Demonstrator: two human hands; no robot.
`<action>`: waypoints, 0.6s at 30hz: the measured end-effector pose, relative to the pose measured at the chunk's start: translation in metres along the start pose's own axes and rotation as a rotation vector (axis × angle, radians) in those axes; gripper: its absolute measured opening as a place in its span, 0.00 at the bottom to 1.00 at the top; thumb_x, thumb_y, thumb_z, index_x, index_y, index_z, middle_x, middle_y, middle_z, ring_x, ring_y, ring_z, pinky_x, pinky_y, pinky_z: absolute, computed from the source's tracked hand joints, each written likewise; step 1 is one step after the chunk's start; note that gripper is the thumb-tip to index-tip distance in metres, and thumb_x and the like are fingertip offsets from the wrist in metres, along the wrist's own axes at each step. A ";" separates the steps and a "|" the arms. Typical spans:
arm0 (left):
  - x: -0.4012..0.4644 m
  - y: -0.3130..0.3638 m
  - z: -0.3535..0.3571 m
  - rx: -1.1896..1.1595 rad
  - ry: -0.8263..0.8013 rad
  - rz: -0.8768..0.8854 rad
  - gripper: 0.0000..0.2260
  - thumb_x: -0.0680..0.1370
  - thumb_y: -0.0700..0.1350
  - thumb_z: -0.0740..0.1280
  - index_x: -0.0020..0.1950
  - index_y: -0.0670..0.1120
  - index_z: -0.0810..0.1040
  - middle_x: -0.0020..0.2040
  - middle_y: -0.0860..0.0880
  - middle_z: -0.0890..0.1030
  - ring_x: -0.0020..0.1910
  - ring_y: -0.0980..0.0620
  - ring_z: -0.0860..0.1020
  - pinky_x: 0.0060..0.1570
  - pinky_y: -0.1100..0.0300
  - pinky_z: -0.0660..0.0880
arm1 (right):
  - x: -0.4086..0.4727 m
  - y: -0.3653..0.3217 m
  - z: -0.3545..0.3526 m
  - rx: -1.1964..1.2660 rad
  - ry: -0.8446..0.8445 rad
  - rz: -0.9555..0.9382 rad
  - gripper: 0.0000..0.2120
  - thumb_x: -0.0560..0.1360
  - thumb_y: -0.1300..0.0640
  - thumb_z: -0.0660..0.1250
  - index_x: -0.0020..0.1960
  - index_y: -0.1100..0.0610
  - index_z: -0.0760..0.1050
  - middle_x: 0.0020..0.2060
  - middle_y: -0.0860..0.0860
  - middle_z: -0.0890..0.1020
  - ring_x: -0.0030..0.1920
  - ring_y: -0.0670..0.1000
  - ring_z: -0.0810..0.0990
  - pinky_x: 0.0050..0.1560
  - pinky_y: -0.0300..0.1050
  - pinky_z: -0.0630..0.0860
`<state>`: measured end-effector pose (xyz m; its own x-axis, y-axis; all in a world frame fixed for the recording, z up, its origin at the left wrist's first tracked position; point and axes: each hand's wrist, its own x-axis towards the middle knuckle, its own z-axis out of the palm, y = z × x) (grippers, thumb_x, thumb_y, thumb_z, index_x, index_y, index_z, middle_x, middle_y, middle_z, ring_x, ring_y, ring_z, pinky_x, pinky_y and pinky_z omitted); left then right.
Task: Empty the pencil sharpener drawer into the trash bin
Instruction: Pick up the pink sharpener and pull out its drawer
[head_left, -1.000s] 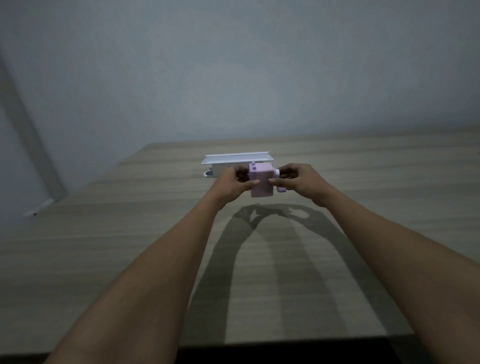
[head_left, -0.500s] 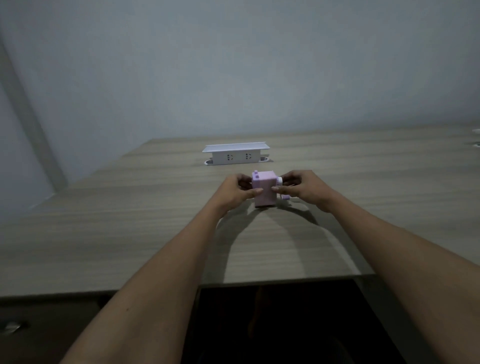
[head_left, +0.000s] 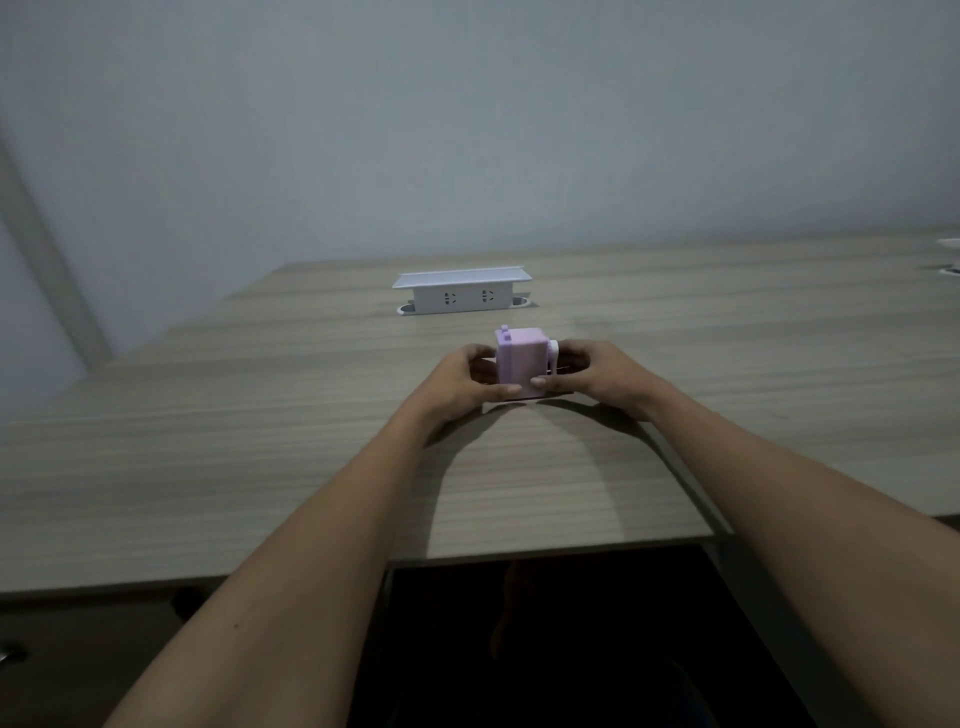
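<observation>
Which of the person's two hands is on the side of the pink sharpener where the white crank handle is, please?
The right hand: it holds the pencil sharpener on the side with the white crank, while the left hand grips the plain opposite side.

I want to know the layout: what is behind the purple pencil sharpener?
Behind the pencil sharpener, apart from it, a white socket box rises from the table, then the wall. The left hand and right hand cover its sides.

Wood-grain desk (head_left: 260, 467) against plain pale wall (head_left: 467, 130); white pop-up socket box (head_left: 462, 292) on desk; dim light.
</observation>
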<state>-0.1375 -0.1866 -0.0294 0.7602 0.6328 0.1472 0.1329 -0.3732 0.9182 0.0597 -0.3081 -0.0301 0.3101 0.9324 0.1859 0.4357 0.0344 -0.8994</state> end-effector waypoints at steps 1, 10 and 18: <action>-0.001 -0.001 0.000 0.001 -0.003 0.008 0.31 0.71 0.38 0.78 0.72 0.40 0.71 0.60 0.41 0.83 0.59 0.46 0.82 0.55 0.58 0.81 | 0.001 0.001 0.000 -0.009 -0.010 0.000 0.28 0.68 0.57 0.81 0.66 0.59 0.80 0.57 0.52 0.86 0.60 0.51 0.84 0.67 0.51 0.77; 0.003 -0.010 -0.007 0.009 0.016 0.018 0.31 0.71 0.37 0.78 0.72 0.37 0.71 0.58 0.40 0.84 0.57 0.46 0.83 0.54 0.59 0.81 | 0.002 0.000 -0.002 -0.051 -0.047 0.013 0.26 0.69 0.57 0.80 0.66 0.57 0.80 0.58 0.51 0.86 0.60 0.50 0.84 0.68 0.52 0.76; -0.005 -0.016 -0.022 0.039 0.056 0.009 0.31 0.72 0.37 0.77 0.72 0.38 0.70 0.61 0.41 0.81 0.59 0.47 0.80 0.53 0.66 0.79 | 0.001 -0.001 0.001 -0.075 -0.052 0.006 0.27 0.70 0.57 0.79 0.67 0.58 0.78 0.59 0.52 0.85 0.60 0.49 0.83 0.69 0.51 0.75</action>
<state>-0.1575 -0.1688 -0.0366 0.7247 0.6660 0.1768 0.1521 -0.4048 0.9017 0.0589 -0.3066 -0.0293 0.2693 0.9500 0.1577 0.4966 0.0033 -0.8680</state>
